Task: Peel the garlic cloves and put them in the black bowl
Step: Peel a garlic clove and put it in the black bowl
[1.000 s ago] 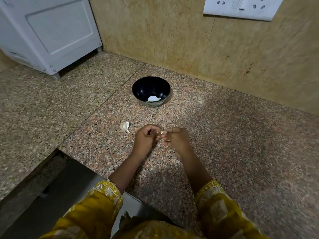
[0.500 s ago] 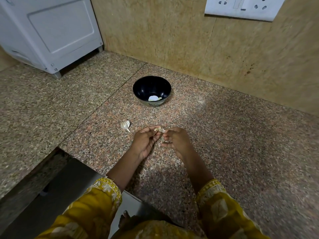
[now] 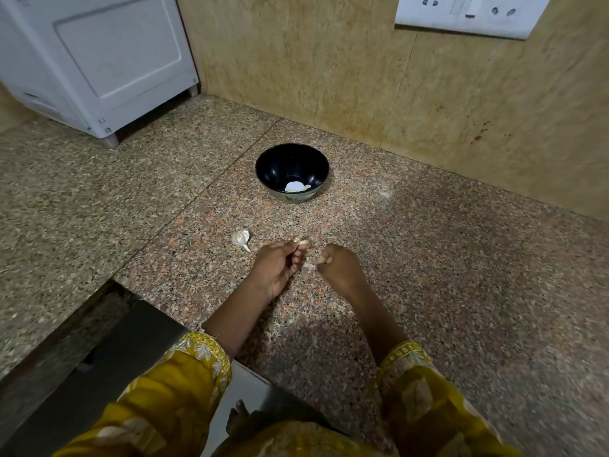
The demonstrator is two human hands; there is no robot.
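A black bowl stands on the granite counter near the back wall, with pale peeled garlic at its bottom. My left hand pinches a small garlic clove at its fingertips. My right hand is a short way to the right, fingers curled; whether a scrap of peel sits in them I cannot tell. A thin piece of skin lies on the counter between the hands. An unpeeled garlic piece lies just left of my left hand.
A white appliance stands at the back left corner. A white socket plate is on the tiled wall at the upper right. The counter edge drops to a dark gap at the lower left.
The hands, pressed together on the clove a second ago, have drawn apart. The clove stayed in my left hand and my right hand moved right and down.
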